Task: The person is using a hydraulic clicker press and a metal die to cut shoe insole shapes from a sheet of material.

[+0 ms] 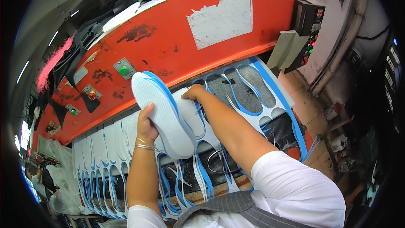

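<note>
My left hand is closed round a small stack of shoe insoles, thumb on top. The uppermost insole is white and ribbed, and blue edges show beneath it. Just right of the stack, my right hand has its fingers curled at the far end of another white insole, which lies in the cut sheet. The stack covers part of that insole. White-and-blue strips of the sheet frame the cut-outs. Several cut insoles still lie in its left part.
A long red machine beam with green and red buttons spans the far side. Dark scraps and a pink fluffy strip hang at its left. A control box stands at the far right, above a tiled floor. Clear plastic bags sit at the left.
</note>
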Action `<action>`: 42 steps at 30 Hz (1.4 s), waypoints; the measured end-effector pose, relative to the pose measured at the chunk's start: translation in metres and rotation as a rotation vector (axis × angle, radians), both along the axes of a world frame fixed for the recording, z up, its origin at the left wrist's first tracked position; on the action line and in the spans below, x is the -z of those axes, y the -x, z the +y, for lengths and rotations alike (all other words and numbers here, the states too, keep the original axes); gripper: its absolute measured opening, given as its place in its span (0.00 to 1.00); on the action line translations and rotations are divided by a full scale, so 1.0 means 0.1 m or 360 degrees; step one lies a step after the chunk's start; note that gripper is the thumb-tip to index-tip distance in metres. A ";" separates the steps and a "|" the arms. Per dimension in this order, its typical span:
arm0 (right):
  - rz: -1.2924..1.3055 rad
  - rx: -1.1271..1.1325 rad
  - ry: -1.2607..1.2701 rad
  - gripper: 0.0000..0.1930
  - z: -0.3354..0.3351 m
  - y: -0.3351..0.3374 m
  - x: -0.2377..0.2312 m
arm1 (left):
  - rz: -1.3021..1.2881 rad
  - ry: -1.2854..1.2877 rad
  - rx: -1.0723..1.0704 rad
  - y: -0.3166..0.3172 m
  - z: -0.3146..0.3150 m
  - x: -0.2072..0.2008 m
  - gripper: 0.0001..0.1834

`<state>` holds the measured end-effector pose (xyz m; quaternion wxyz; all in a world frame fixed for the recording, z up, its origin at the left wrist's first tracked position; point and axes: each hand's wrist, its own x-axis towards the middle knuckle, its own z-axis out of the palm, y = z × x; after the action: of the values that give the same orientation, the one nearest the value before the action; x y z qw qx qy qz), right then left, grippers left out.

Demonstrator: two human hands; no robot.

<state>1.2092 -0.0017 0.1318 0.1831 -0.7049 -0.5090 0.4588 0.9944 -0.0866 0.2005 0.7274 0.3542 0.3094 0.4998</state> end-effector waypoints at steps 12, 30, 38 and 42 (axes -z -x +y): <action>0.2612 0.0353 -0.0061 0.22 -0.44 -0.20 0.81 | 0.0521 -0.0146 -0.0093 -0.83 0.24 0.31 0.28; 0.0968 0.0387 0.0300 0.44 -0.74 0.92 0.14 | 0.2874 -0.2454 0.1468 1.03 0.10 0.00 0.36; 0.1498 0.0736 0.0006 0.55 -0.61 1.04 0.37 | 0.2660 -0.2526 0.1490 0.72 0.32 0.08 0.52; 0.1742 0.0778 -0.0130 0.50 -0.77 1.38 0.40 | 0.2652 -0.2433 0.1400 1.01 0.32 0.18 0.47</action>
<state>1.0713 -0.0787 0.0918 0.5458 -0.4554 -0.1812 0.6796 0.8932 -0.0546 0.1828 0.0162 0.9798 0.1609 -0.1172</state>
